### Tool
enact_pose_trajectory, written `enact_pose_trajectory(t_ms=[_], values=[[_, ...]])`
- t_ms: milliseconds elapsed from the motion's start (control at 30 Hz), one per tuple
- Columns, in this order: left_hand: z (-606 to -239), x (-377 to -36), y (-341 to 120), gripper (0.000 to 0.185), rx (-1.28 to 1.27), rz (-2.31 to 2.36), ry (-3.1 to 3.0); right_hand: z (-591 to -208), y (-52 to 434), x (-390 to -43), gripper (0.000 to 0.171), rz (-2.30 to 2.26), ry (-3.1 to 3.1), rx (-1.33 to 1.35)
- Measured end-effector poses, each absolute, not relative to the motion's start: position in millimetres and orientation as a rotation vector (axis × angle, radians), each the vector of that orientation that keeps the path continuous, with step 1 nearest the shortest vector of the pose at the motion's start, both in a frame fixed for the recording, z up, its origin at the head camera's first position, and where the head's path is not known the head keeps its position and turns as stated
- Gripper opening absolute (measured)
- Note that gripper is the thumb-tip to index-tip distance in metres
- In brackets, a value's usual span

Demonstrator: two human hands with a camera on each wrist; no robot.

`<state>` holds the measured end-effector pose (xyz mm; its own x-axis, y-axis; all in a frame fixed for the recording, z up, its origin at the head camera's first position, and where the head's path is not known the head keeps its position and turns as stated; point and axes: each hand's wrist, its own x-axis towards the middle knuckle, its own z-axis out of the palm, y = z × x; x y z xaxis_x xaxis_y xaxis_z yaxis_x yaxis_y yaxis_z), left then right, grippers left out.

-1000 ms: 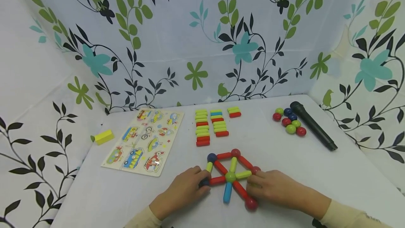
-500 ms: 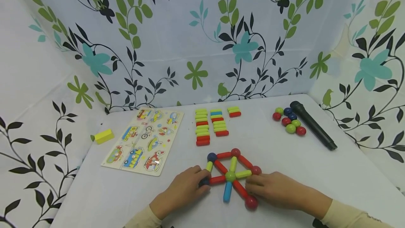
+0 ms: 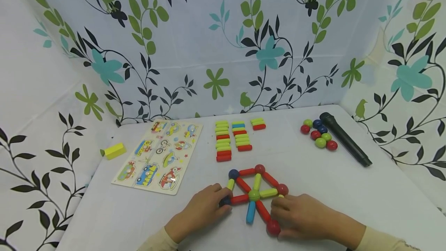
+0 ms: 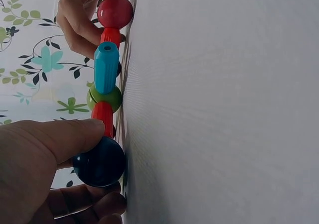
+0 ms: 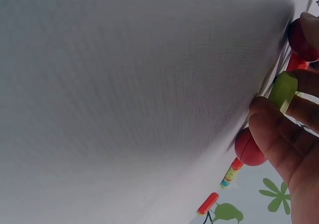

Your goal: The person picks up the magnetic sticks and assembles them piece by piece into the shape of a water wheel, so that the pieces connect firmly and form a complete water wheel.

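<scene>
Scanning left to right across white cloth-covered desk (image 3: pixel 348 189). Far left: yellow rectangular block (image 3: pixel 114 150), lying alone near desk edge. Next: flat wooden picture puzzle board with vehicle cut-outs (image 3: pixel 160 155), lying flat. Centre rear: short plastic sticks in green, red and blue (image 3: pixel 230 138), stacked in three neat columns. Centre front: flat figure of coloured magnetic sticks and balls (image 3: pixel 256 193), lying on desk between both hands; green ball at hub, red, green and light blue sticks radiating outward, red and dark blue balls at corners.

Left hand (image 3: pixel 203 210): fingers curled onto left corner of figure, thumb and fingers pinching dark blue ball (image 4: pixel 99 162) at end of red stick; confirmed in left wrist view, ball sitting against desk surface.

Right hand (image 3: pixel 306 216): lying on right side of figure, fingers curled around a short yellow-green stick (image 5: pixel 283 90), fingertips next to red ball at right corner (image 3: pixel 282 189). Large red ball at near end of diagonal red stick (image 3: pixel 273 227) touching underside of same hand, near thumb.

Right rear: cluster of loose red, green and blue balls (image 3: pixel 318 134), touching one another. Just beside cluster: black cylindrical microphone (image 3: pixel 344 138), lying diagonally towards right edge.
</scene>
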<state>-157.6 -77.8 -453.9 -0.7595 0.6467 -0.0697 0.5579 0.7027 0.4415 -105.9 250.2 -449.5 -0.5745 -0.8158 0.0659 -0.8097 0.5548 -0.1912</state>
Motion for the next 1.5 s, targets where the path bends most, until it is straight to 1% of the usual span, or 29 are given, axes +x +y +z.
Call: enact_pose_trajectory(t_ms=[100,267,600,900,1200,1367,1500], values=[[-455.0,-156.9,-78.3,0.032,0.965,0.592,2.691,-449.6,251.1,-104.3,0.046,-0.303,2.737,-1.424],[-455.5,-156.2,-79.3,0.031,0.97,0.595,2.688,-449.1,253.0,-101.4,0.045,-0.296,2.728,-1.37],[-454.6,-155.5,-79.4,0.032,0.959,0.605,2.68,-446.1,256.4,-99.7,0.049,-0.327,2.708,-1.275],[-454.5,-158.8,-79.1,0.03,0.992,0.605,2.71,-445.2,262.0,-104.1,0.059,-0.366,2.747,-1.231],[-455.9,-159.2,-79.1,0.031,1.003,0.606,2.7,-447.5,262.5,-105.8,0.048,-0.43,2.751,-1.33],[-456.1,-159.3,-79.1,0.032,1.003,0.596,2.701,-448.0,263.8,-107.6,0.042,-0.455,2.754,-1.341],[-455.7,-159.2,-79.6,0.032,1.007,0.593,2.701,-449.5,264.9,-107.7,0.041,-0.463,2.754,-1.329]])
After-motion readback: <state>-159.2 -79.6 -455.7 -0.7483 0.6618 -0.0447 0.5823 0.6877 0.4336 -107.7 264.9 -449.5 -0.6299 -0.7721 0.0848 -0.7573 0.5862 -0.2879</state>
